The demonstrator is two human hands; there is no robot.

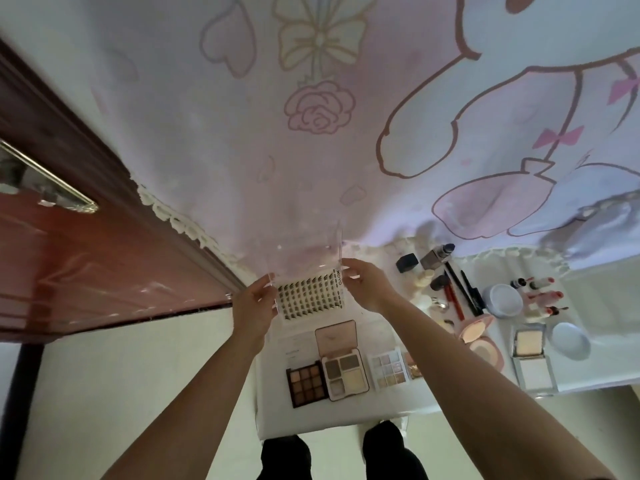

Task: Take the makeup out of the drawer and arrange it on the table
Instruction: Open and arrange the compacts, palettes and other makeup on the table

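Centrally, the left hand point(254, 303) and right hand point(369, 285) hold a clear lash case point(308, 299) at the far end of the white tabletop point(346, 410); each grip is a fingertip pinch on one side edge, and the see-through lid point(304, 251) stands upright. Nearer lie a brown palette point(306, 382), a four-pan palette point(344, 372) and a pastel palette point(389, 370); pencils point(462, 292) and a round jar point(504, 301) sit to the right

pink cartoon cloth point(242, 150) in bg, red wood door point(86, 258), pale floor point(121, 368).
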